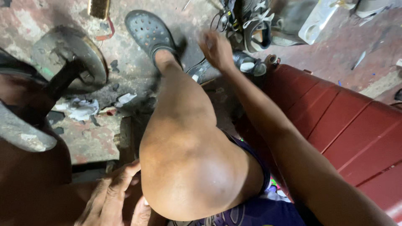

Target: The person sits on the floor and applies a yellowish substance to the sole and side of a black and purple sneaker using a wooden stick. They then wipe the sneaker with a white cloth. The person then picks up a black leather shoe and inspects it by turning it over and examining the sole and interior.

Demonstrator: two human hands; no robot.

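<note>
Right hand (216, 50), upper centre of the frame, is blurred and reaches over a dark shoe (247, 63) on the floor; we cannot tell whether it grips. Left hand (111, 199), bottom left, rests loose-fingered, holding nothing. In our judgement, we should steady the reach and take the shoe by its heel, clear of the pile (251, 21) behind.

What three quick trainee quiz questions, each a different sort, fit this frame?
1. True or false: the right hand reaches toward the shoes on the floor.
2. What colour is the bench beside the knee? A red, B green, C white.
3. Fill in: the foot wears a dark ___ with holes.

Key: 1 true; 2 A; 3 clog.
</note>
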